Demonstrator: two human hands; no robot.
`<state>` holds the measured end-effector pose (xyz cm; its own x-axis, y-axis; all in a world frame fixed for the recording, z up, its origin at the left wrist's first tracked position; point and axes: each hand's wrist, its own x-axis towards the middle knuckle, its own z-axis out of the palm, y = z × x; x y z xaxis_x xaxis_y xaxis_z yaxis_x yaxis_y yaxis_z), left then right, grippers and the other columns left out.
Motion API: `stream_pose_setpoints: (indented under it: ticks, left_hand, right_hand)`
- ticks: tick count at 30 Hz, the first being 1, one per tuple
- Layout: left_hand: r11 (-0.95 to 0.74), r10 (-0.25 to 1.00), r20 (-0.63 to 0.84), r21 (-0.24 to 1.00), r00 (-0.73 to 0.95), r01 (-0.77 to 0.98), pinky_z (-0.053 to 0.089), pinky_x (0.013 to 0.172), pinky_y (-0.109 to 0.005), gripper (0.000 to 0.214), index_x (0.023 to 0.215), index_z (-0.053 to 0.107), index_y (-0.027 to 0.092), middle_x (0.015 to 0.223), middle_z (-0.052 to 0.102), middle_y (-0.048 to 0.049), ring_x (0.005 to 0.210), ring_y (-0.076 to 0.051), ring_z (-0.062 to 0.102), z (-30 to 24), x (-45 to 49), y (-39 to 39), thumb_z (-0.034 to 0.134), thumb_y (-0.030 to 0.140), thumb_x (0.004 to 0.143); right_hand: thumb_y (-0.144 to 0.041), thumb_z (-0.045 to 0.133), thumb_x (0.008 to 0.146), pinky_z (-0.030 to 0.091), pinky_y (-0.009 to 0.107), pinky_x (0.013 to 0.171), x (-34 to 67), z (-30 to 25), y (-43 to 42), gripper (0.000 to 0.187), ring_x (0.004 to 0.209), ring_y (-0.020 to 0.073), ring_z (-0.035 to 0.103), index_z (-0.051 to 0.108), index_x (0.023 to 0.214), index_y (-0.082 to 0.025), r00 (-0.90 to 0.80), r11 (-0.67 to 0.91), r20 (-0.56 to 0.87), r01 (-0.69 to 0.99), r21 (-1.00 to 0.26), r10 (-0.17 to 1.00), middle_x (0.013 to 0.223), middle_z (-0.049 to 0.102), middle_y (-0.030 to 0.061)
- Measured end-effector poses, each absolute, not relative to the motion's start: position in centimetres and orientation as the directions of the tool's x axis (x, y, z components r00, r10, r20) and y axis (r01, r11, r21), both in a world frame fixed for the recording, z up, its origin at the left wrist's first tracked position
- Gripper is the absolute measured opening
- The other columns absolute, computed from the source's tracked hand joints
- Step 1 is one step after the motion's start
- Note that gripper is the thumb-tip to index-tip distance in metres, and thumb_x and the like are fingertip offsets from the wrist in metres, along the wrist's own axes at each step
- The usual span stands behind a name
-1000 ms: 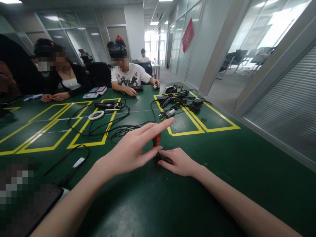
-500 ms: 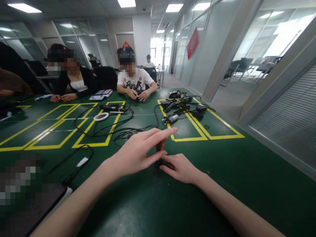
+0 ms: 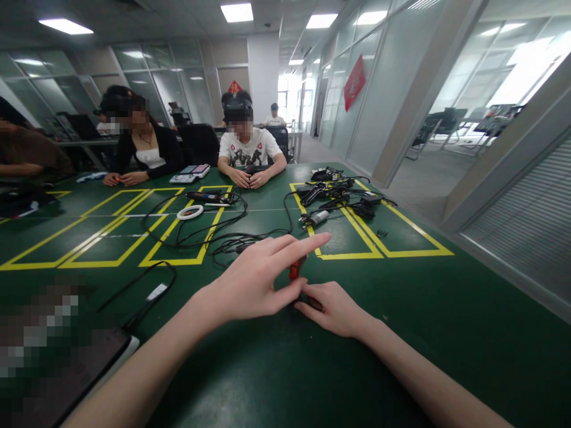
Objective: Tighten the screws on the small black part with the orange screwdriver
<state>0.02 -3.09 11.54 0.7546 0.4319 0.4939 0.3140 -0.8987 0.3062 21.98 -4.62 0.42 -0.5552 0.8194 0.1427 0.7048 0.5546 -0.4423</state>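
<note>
My left hand is closed on an upright screwdriver with a red and black handle. Its forefinger reaches out over the top of the handle, while the thumb presses at the side lower down. The screwdriver's lower end is hidden behind the fingers. Close beside it, my right hand pinches a small dark piece low over the green table. Fingers cover most of that piece, so its kind cannot be made out.
Black cables and adapters lie in yellow-taped boxes ahead. A white ring and a long cable are to the left. Small dark bits lie right. A dark device is near left. People sit across the table.
The view has shifted a little, so everything sits slightly further right. Both hands keep nearly the same pose around the screwdriver and the dark piece. The person opposite has changed hand position.
</note>
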Motion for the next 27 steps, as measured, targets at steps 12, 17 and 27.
stream_pose_setpoints:
  ticks: [12, 17, 27]
  left_hand:
    - [-0.895, 0.435, 0.473, 0.320, 0.766, 0.310, 0.053, 0.088, -0.031, 0.068, 0.160, 0.034, 0.028, 0.110, 0.067, -0.0051, 0.093, -0.017, 0.063, 11.41, 0.00, -3.04, 0.059, 0.016, 0.097]
    - [-0.881, 0.430, 0.472, 0.405, 0.769, 0.245, 0.054, 0.089, -0.030, 0.076, 0.162, 0.028, 0.029, 0.121, 0.067, -0.0078, 0.094, -0.016, 0.063, 11.71, -0.09, -3.22, 0.053, 0.008, 0.094]
    - [-0.896, 0.430, 0.499, 0.337, 0.753, 0.289, 0.053, 0.089, -0.032, 0.068, 0.160, 0.035, 0.026, 0.113, 0.066, -0.0070, 0.098, -0.019, 0.062, 11.59, -0.03, -3.16, 0.060, 0.017, 0.096]
  right_hand:
    - [-0.035, 0.055, 0.099, 0.036, 0.029, 0.062, 21.95, 0.35, -4.58, 0.021, 0.067, 0.0197, 0.067, 0.066, 0.090, -0.020, -0.550, 0.546, 0.133, 0.709, -0.446, 0.824, 0.077, 0.075, 0.0042]
    - [-0.035, 0.054, 0.100, 0.034, 0.028, 0.060, 21.95, 0.43, -4.69, 0.021, 0.062, 0.0182, 0.064, 0.065, 0.091, -0.020, -0.561, 0.552, 0.125, 0.706, -0.444, 0.818, 0.073, 0.072, 0.0024]
    - [-0.036, 0.053, 0.100, 0.033, 0.028, 0.060, 22.05, 0.19, -4.60, 0.022, 0.062, 0.0185, 0.063, 0.066, 0.091, -0.020, -0.557, 0.559, 0.153, 0.696, -0.451, 0.816, 0.073, 0.071, 0.0028]
